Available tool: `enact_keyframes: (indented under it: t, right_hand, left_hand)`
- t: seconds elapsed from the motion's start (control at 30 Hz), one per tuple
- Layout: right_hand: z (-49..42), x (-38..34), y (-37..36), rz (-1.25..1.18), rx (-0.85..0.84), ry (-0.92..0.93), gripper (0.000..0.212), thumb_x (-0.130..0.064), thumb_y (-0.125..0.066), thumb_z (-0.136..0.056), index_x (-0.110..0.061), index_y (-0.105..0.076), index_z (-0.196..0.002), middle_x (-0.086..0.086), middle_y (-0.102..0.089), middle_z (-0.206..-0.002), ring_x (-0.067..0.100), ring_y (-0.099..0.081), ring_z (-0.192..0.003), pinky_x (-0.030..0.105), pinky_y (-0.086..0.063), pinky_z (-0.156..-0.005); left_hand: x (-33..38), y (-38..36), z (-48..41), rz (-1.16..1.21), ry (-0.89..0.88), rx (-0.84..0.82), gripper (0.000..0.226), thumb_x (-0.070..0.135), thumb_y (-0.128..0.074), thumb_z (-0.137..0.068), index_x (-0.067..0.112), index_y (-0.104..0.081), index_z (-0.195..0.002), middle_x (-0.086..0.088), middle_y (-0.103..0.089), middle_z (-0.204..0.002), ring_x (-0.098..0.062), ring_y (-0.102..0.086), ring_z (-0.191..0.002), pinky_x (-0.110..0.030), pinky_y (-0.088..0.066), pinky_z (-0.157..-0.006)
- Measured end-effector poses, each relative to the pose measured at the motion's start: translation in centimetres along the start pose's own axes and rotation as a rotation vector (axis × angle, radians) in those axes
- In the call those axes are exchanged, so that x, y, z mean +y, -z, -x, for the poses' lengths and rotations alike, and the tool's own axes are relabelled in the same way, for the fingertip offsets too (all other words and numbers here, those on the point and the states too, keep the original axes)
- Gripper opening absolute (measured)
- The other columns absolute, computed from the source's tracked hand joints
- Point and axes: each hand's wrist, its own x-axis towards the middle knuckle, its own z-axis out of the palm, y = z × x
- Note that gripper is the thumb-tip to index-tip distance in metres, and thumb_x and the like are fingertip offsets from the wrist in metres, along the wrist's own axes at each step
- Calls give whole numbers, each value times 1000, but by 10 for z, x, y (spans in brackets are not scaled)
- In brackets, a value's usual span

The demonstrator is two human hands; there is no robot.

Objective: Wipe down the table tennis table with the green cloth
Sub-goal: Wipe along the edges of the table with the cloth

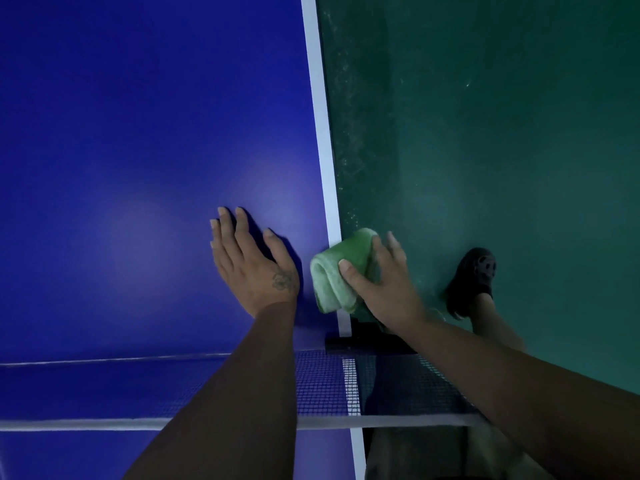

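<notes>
Clearly the head view, the only one, looks steeply down on the blue table tennis table (138,133), and the white edge line (320,116) along its side serves as the landmark.

The green cloth (337,275) lies right across that line, bunched into a loose roll. One end sits on the blue surface and the other reaches past the table's edge. The right hand (381,285) grips it, with the thumb pressed on top of the roll and the fingers wrapped over the side away from the line. The left hand (252,261) lies flat on the blue side of the line, close to it, with fingers straight and together, holding nothing. A narrow strip of blue separates the two hands.

Nearer the person, the net (322,382) crosses the line, and its black clamp (367,341) sits at the table's edge just beside the cloth. Beyond the line lies the green floor (485,133), with a dark shoe (474,275) on it.

The cloth looks like soft, thick terry, so it should be light and limp, with no stiffness of its own. It will probably fold and bunch under any push and will not slip easily in a grip. A pinch at one end would likely let the rest trail or unroll. The better hold is probably a broad palm over the middle of the roll, thumb on one flank and fingers on the other, pressing down so the pile drags evenly. Nothing about it seems fragile. The table top looks smooth and hard, so the cloth should glide over it.
</notes>
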Motion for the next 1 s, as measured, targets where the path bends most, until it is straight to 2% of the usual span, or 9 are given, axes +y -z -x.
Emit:
enact_keyframes:
  t: [0.07, 0.13, 0.2, 0.43, 0.6, 0.7, 0.83, 0.9, 1.0]
  right_hand:
    - [1, -5, -1, -61, -84, 4, 110, -80, -56, -81, -19, -33, -169, 1, -20, -180, 15, -26, -163, 40, -21, -135]
    - [0, -7, -3, -198, -139, -49, 93, -78, -59, -84, -26, -47, -160, -2, -60, -156, 14, -57, -143, 46, -41, -127]
    - [0, -8, -5, -281, -145, -59, 87, -82, -66, -87, -28, -52, -154, -10, -74, -133, 7, -70, -124, 40, -53, -115]
    - [7, -2, -28, -253, -103, -37, 72, -66, -66, -90, -43, -32, -150, -16, -66, -132, -13, -67, -109, 11, -52, -94]
    - [12, -10, -49, -241, 103, 1, 92, -60, -63, -91, -21, -29, -167, -1, -62, -143, 15, -63, -130, 42, -49, -118]
    - [8, -25, -56, -249, 180, -62, 91, -66, -62, -89, -19, -36, -163, 2, -62, -144, 21, -62, -132, 48, -46, -119]
    - [-34, -72, -45, -217, 257, -23, 65, -59, -68, -100, -14, -52, -143, 7, -68, -128, 24, -68, -117, 46, -54, -107]
    - [-90, -111, -22, -234, 246, 17, 49, -51, -69, -104, -14, -59, -135, 4, -72, -120, 11, -73, -104, 31, -60, -93]
    - [-152, -187, 18, -140, 178, 26, 72, -62, -68, -101, -9, -51, -147, -5, -67, -113, -1, -65, -86, 6, -47, -53]
  left_hand:
    - [0, 0, 0, 4, 2, -6, 52, 31, -50, -114, 9, -49, -161, -8, -38, -173, -25, -30, -164, -51, -26, -132]
    - [0, 0, 0, 10, 9, -14, 53, 31, -49, -114, 9, -48, -162, -8, -37, -174, -25, -29, -164, -51, -26, -132]
    - [-1, -1, 0, 11, 11, -13, 52, 31, -49, -114, 9, -48, -161, -8, -37, -174, -25, -29, -164, -51, -25, -132]
    - [-3, -1, 1, 23, -8, -11, 49, 25, -46, -115, 8, -49, -161, -9, -37, -174, -27, -29, -164, -52, -25, -132]
    - [-4, -1, 0, 38, -2, -1, 46, 15, -45, -114, 9, -50, -160, -9, -37, -174, -26, -29, -164, -52, -24, -133]
    - [-4, -2, 0, 54, 11, 1, 45, 14, -45, -114, 9, -52, -159, -10, -38, -173, -26, -30, -164, -52, -25, -133]
    - [-2, -1, -2, 52, 17, 5, 44, 13, -46, -113, 8, -55, -156, -10, -40, -172, -27, -31, -163, -52, -26, -132]
    - [-1, 0, -2, 45, 22, 5, 44, 13, -46, -114, 8, -55, -156, -10, -40, -172, -27, -31, -163, -51, -27, -132]
    - [1, 1, -2, 50, 10, -5, 44, 14, -46, -114, 9, -54, -157, -9, -39, -173, -26, -30, -164, -51, -26, -132]
